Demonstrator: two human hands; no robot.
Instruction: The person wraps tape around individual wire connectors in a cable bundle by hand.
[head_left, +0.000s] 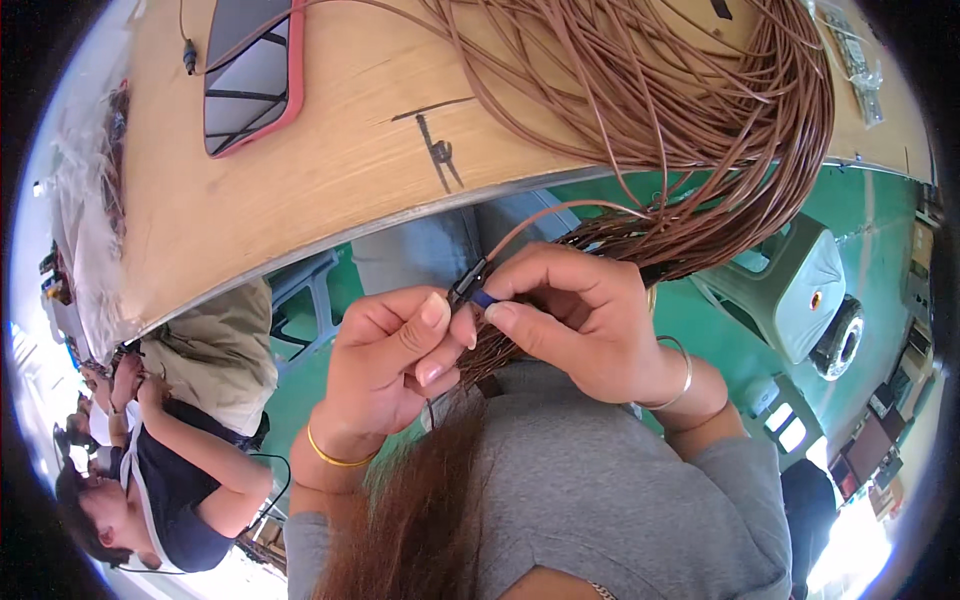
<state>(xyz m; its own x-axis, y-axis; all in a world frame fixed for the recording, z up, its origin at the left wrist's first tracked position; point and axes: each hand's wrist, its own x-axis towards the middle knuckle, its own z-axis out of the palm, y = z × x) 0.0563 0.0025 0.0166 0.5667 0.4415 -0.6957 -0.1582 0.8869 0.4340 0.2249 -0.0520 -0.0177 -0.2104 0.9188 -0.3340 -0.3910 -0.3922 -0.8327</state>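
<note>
Just off the table's near edge, my left hand (395, 350) pinches a small black cable connector (467, 281) between thumb and fingers. One brown cable (545, 212) curves from its upper end toward the big bundle. My right hand (590, 320) meets it from the other side, thumb and forefinger closed on a small dark blue piece (484, 298) against the connector. Whether the blue piece is joined to the connector cannot be made out. A large bundle of thin brown cables (760, 110) lies on the table and hangs over its edge beside my right hand.
The wooden table (340, 180) carries a phone in a red case (250, 80), a loose dark cable end (190, 57) and a clear plastic bag (855, 60). A grey-green stool (790, 290) stands on the green floor at right. Another person (190, 470) works at the left.
</note>
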